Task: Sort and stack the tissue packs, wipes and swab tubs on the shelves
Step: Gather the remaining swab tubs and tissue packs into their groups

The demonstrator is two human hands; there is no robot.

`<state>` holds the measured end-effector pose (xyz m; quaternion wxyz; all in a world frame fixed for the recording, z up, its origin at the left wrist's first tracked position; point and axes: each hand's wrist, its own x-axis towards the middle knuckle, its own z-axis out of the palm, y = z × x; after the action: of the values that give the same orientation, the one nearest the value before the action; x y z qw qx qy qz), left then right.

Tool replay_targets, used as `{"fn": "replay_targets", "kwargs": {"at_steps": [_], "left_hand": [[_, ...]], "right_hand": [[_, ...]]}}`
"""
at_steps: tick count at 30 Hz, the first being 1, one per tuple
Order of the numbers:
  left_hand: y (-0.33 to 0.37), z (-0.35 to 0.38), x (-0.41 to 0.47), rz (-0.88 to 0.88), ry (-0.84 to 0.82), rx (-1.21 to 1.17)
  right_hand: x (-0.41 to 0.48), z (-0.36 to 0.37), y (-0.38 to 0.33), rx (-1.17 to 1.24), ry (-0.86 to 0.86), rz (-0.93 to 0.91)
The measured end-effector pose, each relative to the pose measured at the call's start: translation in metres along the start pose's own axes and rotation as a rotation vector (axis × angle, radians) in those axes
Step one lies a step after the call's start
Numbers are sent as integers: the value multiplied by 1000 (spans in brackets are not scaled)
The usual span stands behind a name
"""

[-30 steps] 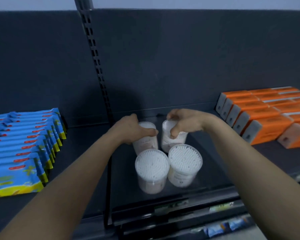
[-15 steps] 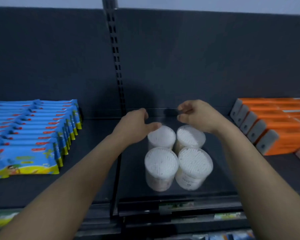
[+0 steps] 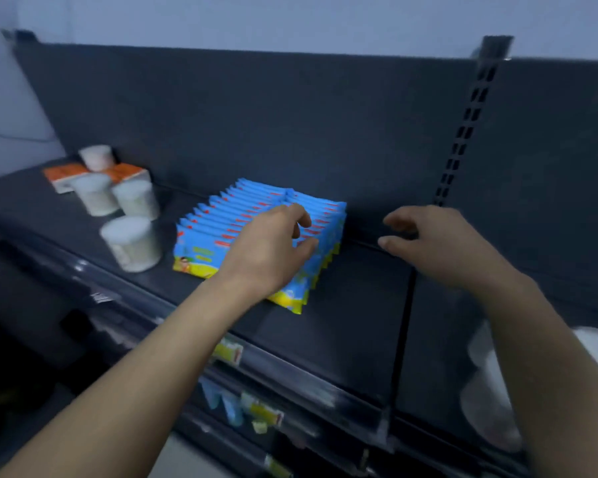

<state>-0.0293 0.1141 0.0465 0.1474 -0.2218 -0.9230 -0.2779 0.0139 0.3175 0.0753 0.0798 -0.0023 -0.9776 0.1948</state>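
A double row of blue wipe packs [image 3: 221, 232] lies on the dark shelf [image 3: 346, 326]. My left hand [image 3: 270, 253] hovers over the right part of that row, fingers curled and apart, holding nothing. My right hand [image 3: 439, 246] floats to the right of the packs above bare shelf, fingers spread and empty. Several loose swab tubs stand at the left: one nearest [image 3: 132, 243], two behind it [image 3: 137, 199] [image 3: 94, 194], and one at the back [image 3: 96, 157]. Two orange tissue packs [image 3: 64, 175] [image 3: 126, 171] lie among them. The placed swab tubs [image 3: 491, 391] show at the lower right, partly hidden by my right arm.
A slotted upright post [image 3: 470, 125] divides the dark back panel. The shelf's front rail [image 3: 290, 370] carries price labels, with lower shelves and small items below it. A pale wall stands at the far left.
My view has swung left from the four grouped tubs to the wipes and the loose tubs. Both hands have let go of the rear tubs and moved left, empty.
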Motion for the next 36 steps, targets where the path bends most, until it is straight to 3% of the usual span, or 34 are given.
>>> {"fn": "replay_targets", "kwargs": {"at_steps": [11, 17, 28, 36], "left_hand": [[-200, -145, -58, -167, 89, 111], [-283, -193, -63, -249, 119, 115], [-403, -204, 12, -395, 129, 125], [-469, -181, 88, -451, -16, 84]], "right_hand": [[65, 109, -226, 16, -35, -187], [106, 148, -311, 2, -100, -216], [244, 205, -364, -30, -199, -268], [323, 232, -370, -190, -460, -191]]}}
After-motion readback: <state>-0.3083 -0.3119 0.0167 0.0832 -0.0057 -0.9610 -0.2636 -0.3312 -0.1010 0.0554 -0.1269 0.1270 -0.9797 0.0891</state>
